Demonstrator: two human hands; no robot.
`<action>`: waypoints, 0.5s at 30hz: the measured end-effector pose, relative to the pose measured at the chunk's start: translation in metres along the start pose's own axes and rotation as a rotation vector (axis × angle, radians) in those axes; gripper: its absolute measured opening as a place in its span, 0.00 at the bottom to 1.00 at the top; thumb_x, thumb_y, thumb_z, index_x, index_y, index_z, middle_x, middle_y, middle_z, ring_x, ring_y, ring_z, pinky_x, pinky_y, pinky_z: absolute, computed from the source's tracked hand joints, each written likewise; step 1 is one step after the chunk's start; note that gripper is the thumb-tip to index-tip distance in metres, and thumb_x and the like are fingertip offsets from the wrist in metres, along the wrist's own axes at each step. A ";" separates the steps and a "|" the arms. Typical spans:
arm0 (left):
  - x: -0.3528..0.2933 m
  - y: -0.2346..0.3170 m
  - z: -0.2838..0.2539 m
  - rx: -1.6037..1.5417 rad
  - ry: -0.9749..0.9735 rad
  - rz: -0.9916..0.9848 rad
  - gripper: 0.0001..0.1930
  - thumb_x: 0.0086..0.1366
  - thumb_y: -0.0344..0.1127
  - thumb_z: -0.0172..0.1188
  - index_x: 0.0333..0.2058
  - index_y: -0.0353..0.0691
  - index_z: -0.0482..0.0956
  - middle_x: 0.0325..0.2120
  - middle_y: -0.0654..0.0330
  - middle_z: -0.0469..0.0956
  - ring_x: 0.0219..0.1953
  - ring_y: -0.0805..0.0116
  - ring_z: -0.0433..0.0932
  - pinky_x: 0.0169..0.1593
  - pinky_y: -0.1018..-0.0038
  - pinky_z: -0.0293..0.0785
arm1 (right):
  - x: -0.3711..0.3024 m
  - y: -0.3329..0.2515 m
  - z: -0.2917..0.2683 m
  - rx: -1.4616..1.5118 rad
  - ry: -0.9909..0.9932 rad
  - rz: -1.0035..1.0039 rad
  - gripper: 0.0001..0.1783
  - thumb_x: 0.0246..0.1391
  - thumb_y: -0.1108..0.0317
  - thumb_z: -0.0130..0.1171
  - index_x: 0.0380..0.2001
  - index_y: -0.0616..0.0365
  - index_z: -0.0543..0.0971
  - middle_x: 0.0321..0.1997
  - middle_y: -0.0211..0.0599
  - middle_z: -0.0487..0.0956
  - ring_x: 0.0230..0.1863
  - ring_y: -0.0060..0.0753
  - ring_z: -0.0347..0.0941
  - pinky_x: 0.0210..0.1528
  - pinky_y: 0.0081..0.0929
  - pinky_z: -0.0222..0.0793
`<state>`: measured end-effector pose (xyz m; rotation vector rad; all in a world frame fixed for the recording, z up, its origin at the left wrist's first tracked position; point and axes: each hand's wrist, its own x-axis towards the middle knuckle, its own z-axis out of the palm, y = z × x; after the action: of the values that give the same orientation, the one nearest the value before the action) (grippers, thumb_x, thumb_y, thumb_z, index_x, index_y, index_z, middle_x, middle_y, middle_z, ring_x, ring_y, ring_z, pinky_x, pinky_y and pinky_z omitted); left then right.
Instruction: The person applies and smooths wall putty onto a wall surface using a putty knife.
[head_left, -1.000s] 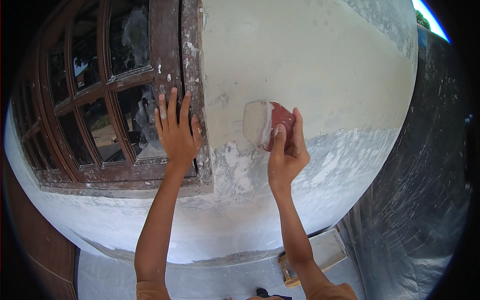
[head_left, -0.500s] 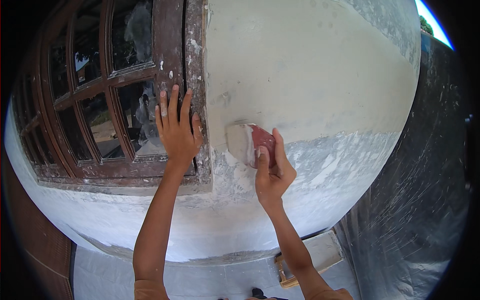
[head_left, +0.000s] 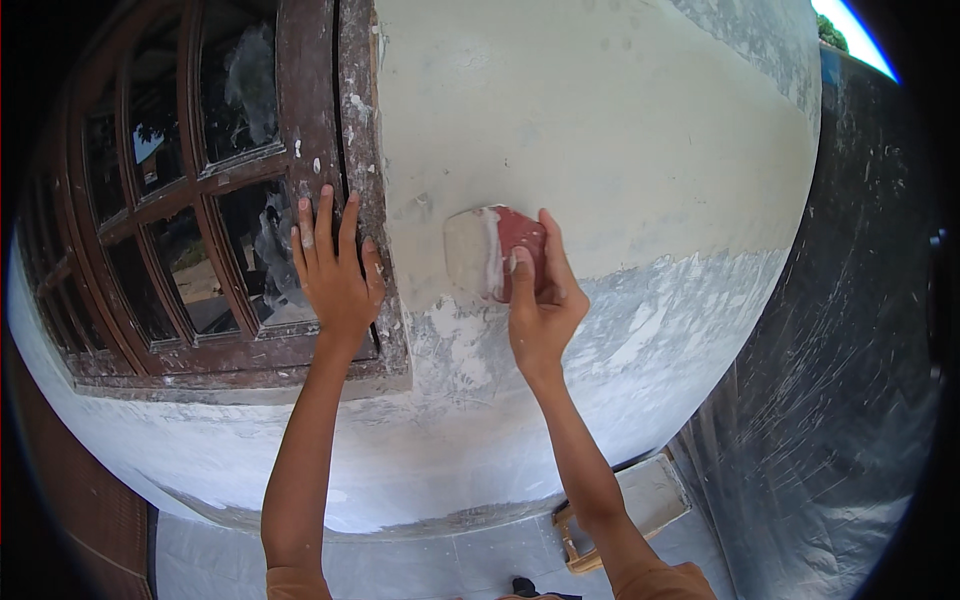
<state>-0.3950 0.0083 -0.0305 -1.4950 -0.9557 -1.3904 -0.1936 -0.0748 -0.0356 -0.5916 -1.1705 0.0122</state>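
Note:
My right hand (head_left: 548,318) grips a red putty scraper (head_left: 522,240), thumb on its near face and fingers behind it. A whitish ridge of putty runs down the scraper's left part, and the beige area beyond it blends with the wall. The scraper is against the wall (head_left: 590,140), just above where the smooth cream coat meets the patchy grey-white surface. My left hand (head_left: 338,290) lies flat with fingers spread on the brown wooden window frame (head_left: 318,110), left of the scraper. It holds nothing.
Dark glass panes (head_left: 240,85) in the window carry white smears. A wood-edged tray (head_left: 648,497) lies on the grey tiled floor (head_left: 420,560) at lower right. Dark plastic sheeting (head_left: 810,400) hangs along the right, and a brown panel (head_left: 85,480) stands at lower left.
My right hand and the scraper have moved up the wall. The left hand remains on the window frame, while the window and wall have shifted slightly left in view.

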 end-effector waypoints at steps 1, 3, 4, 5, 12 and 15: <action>0.000 0.000 -0.001 0.019 0.008 0.002 0.24 0.69 0.40 0.42 0.62 0.43 0.66 0.66 0.53 0.59 0.69 0.47 0.51 0.67 0.49 0.45 | 0.008 0.004 -0.014 0.075 0.124 0.022 0.22 0.63 0.75 0.53 0.60 0.64 0.70 0.45 0.47 0.81 0.38 0.24 0.77 0.43 0.19 0.72; 0.000 0.007 0.001 -0.003 0.009 0.011 0.24 0.69 0.40 0.42 0.62 0.43 0.66 0.66 0.52 0.59 0.69 0.47 0.51 0.67 0.49 0.45 | 0.019 -0.011 -0.036 0.203 0.291 0.123 0.23 0.64 0.74 0.50 0.62 0.64 0.66 0.49 0.46 0.79 0.42 0.26 0.78 0.45 0.22 0.74; 0.002 0.009 0.002 -0.007 0.013 0.016 0.24 0.69 0.40 0.42 0.62 0.42 0.66 0.66 0.52 0.59 0.69 0.47 0.51 0.67 0.49 0.45 | 0.019 -0.012 -0.038 0.200 0.252 0.107 0.25 0.65 0.73 0.49 0.64 0.65 0.64 0.49 0.46 0.78 0.45 0.27 0.78 0.47 0.25 0.76; 0.002 0.009 0.002 -0.010 0.008 0.017 0.24 0.69 0.40 0.42 0.62 0.42 0.66 0.66 0.52 0.59 0.69 0.47 0.51 0.67 0.49 0.45 | 0.014 -0.014 -0.029 0.159 0.201 0.051 0.24 0.64 0.74 0.50 0.62 0.65 0.65 0.48 0.46 0.79 0.44 0.26 0.78 0.46 0.23 0.75; -0.002 -0.003 -0.003 0.018 -0.011 0.004 0.24 0.69 0.39 0.41 0.62 0.42 0.65 0.66 0.52 0.58 0.69 0.47 0.51 0.67 0.49 0.44 | -0.004 0.004 0.001 0.073 0.108 0.047 0.22 0.62 0.72 0.55 0.59 0.63 0.72 0.39 0.40 0.83 0.37 0.20 0.77 0.36 0.17 0.71; -0.001 0.008 0.002 0.003 -0.009 0.012 0.24 0.70 0.39 0.41 0.62 0.42 0.65 0.66 0.51 0.58 0.70 0.47 0.50 0.68 0.49 0.44 | 0.019 -0.005 -0.043 0.162 0.343 0.096 0.25 0.65 0.72 0.49 0.64 0.63 0.63 0.47 0.44 0.79 0.44 0.28 0.78 0.47 0.24 0.77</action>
<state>-0.3871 0.0071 -0.0322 -1.5041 -0.9522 -1.3745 -0.1506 -0.0917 -0.0282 -0.4835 -0.7997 0.0838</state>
